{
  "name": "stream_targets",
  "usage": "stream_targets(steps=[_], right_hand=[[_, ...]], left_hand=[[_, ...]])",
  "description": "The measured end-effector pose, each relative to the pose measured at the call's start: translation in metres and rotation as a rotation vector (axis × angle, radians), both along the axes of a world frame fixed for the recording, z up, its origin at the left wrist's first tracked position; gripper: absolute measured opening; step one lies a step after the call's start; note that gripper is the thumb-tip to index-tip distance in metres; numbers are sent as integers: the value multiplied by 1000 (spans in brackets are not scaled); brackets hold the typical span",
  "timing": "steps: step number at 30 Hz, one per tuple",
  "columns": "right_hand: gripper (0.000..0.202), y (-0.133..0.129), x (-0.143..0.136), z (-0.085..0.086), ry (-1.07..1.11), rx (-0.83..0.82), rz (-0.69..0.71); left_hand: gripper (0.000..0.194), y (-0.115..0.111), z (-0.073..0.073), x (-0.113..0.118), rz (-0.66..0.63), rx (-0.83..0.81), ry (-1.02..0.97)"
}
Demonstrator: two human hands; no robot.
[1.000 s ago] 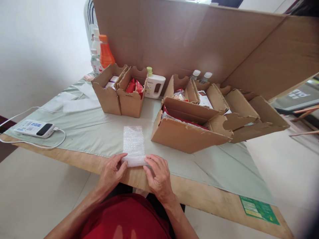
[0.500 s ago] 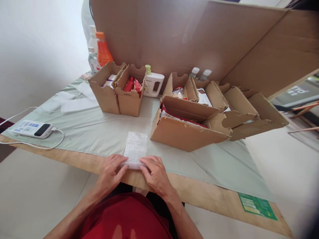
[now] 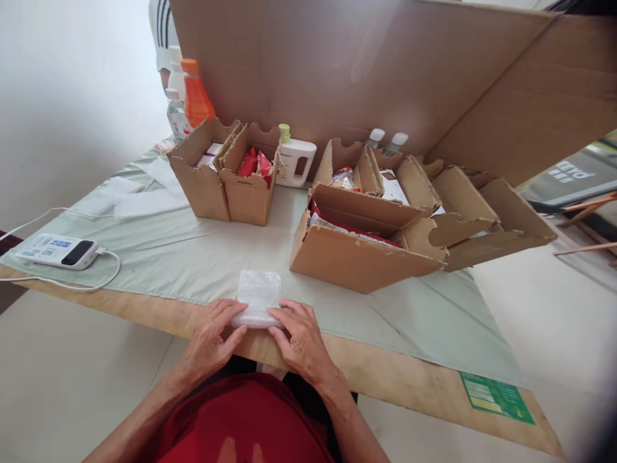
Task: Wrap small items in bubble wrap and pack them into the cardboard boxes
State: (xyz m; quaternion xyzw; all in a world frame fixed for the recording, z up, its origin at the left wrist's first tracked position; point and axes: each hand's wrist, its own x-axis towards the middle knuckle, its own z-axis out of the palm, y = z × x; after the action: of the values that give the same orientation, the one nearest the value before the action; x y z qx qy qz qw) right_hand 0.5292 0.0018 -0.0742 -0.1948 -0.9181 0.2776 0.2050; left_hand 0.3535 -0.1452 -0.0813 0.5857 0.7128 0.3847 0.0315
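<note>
A piece of clear bubble wrap lies near the front edge of the table, its near end folded over into a thicker flat bundle and its far end flat on the cloth. My left hand grips the left end of the fold between thumb and fingers. On the right end, my right hand pinches the same fold, fingers on top and thumb at the near side. Whether anything is wrapped inside I cannot tell.
Cardboard bins with packets stand right of centre, two more bins further left. Behind them are a white jug and an orange bottle. A power bank with a cable lies left. A person's sleeve shows behind.
The flat far part of the bubble wrap has become shorter as the near fold turned over and grew wider. Both hands stay nearly in place. The person behind has shifted.
</note>
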Motion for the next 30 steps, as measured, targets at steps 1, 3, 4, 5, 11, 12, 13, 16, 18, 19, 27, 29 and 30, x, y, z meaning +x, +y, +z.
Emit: stream_targets(steps=[1,3,4,5,11,12,13,16,18,19,27,29,30], right_hand=[[27,-1,2,2,5,-8,-13],[31,-2,3,3,39,23,-66],[33,-3,3,2,61,57,-92],[35,-3,2,1,75,95,-103],[35,3,-20,-9,10,186,3],[33,5,-23,-10,19,160,-7],[30,6,-26,-11,36,121,-30],[26,6,-27,-8,86,-45,-120],[26,1,-24,-4,105,-163,-156],[26,-3,-22,-1,107,-218,-157],[35,-11,1,5,143,-504,-120],[55,-3,7,5,173,-657,-100],[63,1,10,5,174,-731,-75]], left_hand=[[26,1,0,0,5,-16,-20],[24,7,-4,-3,37,-32,-27],[24,13,-7,-6,63,-33,-12],[24,19,-9,-8,91,-31,8],[28,31,-15,-12,271,-4,-69],[31,27,-14,-10,297,-5,-148],[35,22,-13,-7,327,-8,-244],[51,8,-11,5,404,6,-597],[64,3,-8,13,382,17,-827],[71,4,-6,17,344,14,-919],[75,20,9,27,62,-88,-906],[75,21,9,31,-16,-110,-866],[77,21,8,34,-66,-136,-859]])
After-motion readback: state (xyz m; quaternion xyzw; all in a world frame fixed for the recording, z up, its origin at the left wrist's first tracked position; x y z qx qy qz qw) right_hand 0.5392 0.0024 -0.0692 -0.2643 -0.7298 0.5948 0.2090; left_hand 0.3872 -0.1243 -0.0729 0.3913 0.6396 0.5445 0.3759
